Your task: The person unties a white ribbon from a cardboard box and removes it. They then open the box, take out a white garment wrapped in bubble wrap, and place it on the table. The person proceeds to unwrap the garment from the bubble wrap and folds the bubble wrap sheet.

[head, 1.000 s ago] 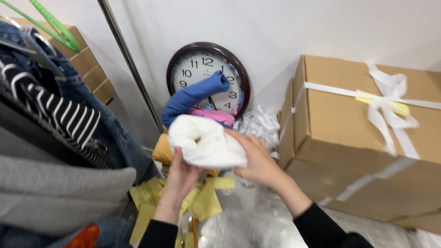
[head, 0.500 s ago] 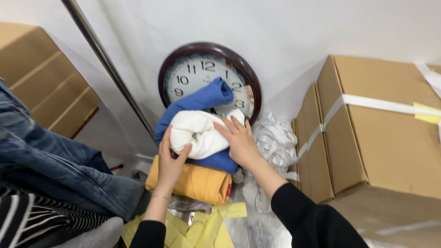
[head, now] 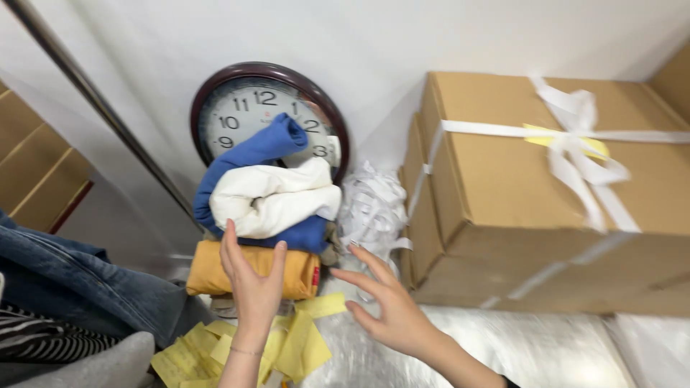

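my left hand (head: 251,284) rests flat on the mustard fold (head: 248,269), steadying the stack; my right hand (head: 388,309) hovers open, empty.

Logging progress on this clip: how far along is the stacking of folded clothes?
Done: the white garment lies on the blue one, over the mustard one, against the clock. In hand: nothing; the left hand touches the mustard fold, the right hand is open, clear. Left: jeans and striped top lie unstacked.
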